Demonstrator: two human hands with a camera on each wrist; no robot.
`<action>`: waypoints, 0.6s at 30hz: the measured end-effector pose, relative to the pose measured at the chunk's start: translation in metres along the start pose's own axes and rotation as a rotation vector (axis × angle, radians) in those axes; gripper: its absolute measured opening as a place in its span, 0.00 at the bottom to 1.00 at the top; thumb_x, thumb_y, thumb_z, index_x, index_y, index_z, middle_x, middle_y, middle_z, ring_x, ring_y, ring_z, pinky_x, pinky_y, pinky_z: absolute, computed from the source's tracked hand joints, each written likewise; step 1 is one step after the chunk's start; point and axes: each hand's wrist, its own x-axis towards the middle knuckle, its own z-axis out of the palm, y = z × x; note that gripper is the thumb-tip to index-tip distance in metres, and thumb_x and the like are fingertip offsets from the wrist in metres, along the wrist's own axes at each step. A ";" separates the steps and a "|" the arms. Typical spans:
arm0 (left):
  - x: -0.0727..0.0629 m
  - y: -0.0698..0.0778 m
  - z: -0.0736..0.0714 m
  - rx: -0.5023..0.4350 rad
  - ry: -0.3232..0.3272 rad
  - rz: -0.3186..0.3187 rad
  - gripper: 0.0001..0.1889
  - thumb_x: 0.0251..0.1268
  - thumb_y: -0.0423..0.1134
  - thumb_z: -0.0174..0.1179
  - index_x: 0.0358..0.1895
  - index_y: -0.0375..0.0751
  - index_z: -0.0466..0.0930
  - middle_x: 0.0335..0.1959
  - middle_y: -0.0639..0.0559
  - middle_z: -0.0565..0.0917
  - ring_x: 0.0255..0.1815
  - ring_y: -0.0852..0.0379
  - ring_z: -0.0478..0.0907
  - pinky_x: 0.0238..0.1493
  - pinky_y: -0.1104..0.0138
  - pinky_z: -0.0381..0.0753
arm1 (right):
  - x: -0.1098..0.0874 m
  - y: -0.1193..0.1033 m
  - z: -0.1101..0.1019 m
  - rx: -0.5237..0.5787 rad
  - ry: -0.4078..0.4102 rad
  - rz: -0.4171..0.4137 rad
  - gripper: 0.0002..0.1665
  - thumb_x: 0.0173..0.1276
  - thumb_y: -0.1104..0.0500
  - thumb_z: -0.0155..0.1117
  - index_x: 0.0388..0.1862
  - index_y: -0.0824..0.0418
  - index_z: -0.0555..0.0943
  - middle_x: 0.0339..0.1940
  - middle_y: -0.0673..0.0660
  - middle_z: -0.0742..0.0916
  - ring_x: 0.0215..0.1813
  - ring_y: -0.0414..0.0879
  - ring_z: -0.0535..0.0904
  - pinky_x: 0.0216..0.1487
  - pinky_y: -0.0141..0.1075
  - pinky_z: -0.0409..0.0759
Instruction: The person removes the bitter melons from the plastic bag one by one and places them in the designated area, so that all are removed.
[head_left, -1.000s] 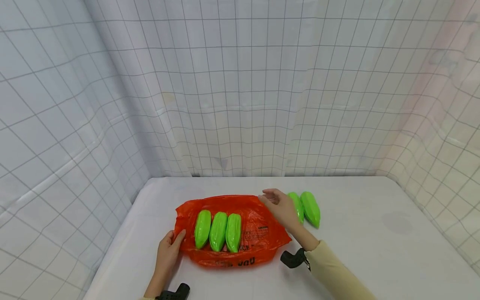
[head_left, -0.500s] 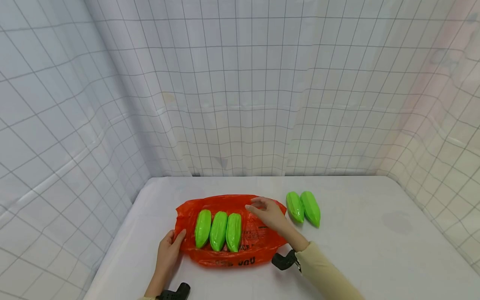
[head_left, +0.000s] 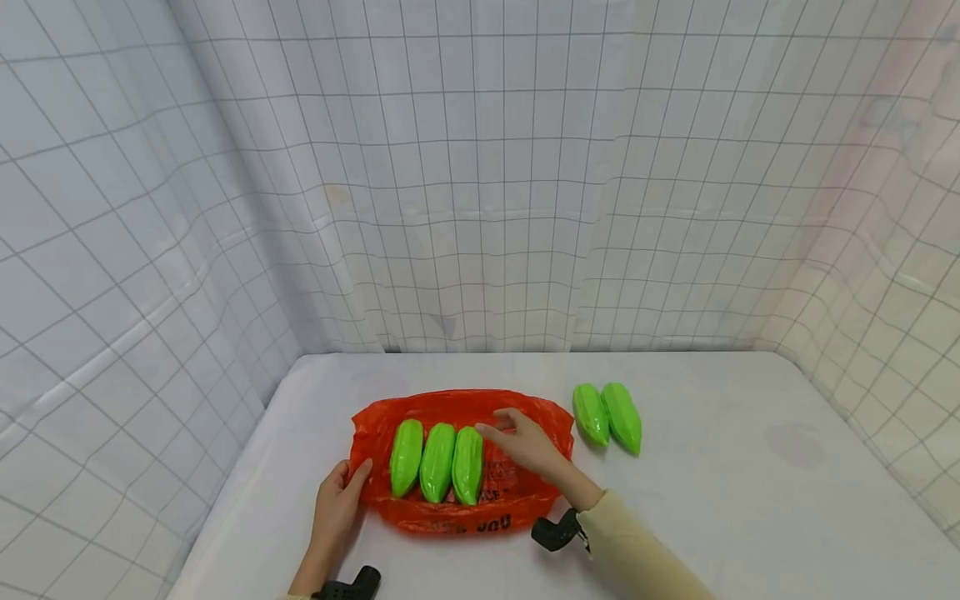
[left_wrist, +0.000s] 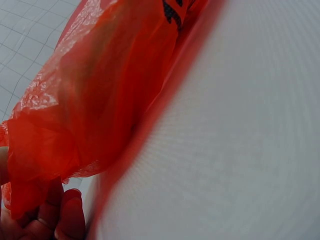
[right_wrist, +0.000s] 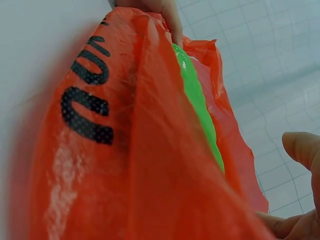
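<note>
A red plastic bag (head_left: pixel 431 407) with black print lies spread on the table. Side by side on it are three shiny, bright green, long ridged pieces like toy vegetables, the rightmost green piece (head_left: pixel 467 467) among them. My left hand (head_left: pixel 337 504) pinches the bag's left edge between thumb and fingers; the left wrist view shows the red film (left_wrist: pixel 100 90) running out of the fingers (left_wrist: pixel 70 215). Over the bag's right part, my right hand (head_left: pixel 528 446) hovers with thumb and fingers apart, beside the rightmost piece's upper end. Nothing is held in it; contact there is hard to tell.
Two more green pieces (head_left: pixel 591 415) lie together on the white table (head_left: pixel 720 483), right of the bag. A white grid-patterned curtain (head_left: pixel 480 208) stands behind the table and on both sides. A black wrist camera (head_left: pixel 555 533) sits under the right wrist.
My right hand has moved left and toward me, from beside the two loose green pieces across to the rightmost piece on the bag. The left hand keeps its place on the bag edge.
</note>
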 end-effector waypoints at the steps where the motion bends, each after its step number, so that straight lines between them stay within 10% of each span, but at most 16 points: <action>1: 0.000 0.000 0.000 0.001 0.001 -0.001 0.21 0.71 0.49 0.52 0.46 0.30 0.72 0.27 0.48 0.75 0.29 0.57 0.67 0.29 0.71 0.69 | 0.000 0.000 0.001 -0.005 -0.004 0.000 0.43 0.64 0.35 0.58 0.65 0.65 0.67 0.55 0.61 0.77 0.53 0.54 0.75 0.49 0.49 0.74; 18: 0.001 0.000 0.000 -0.005 0.001 -0.016 0.21 0.71 0.50 0.52 0.46 0.31 0.73 0.27 0.49 0.75 0.30 0.57 0.67 0.29 0.71 0.69 | 0.006 0.002 0.019 -0.059 0.015 0.017 0.48 0.63 0.38 0.63 0.66 0.72 0.61 0.53 0.65 0.77 0.50 0.55 0.75 0.45 0.49 0.76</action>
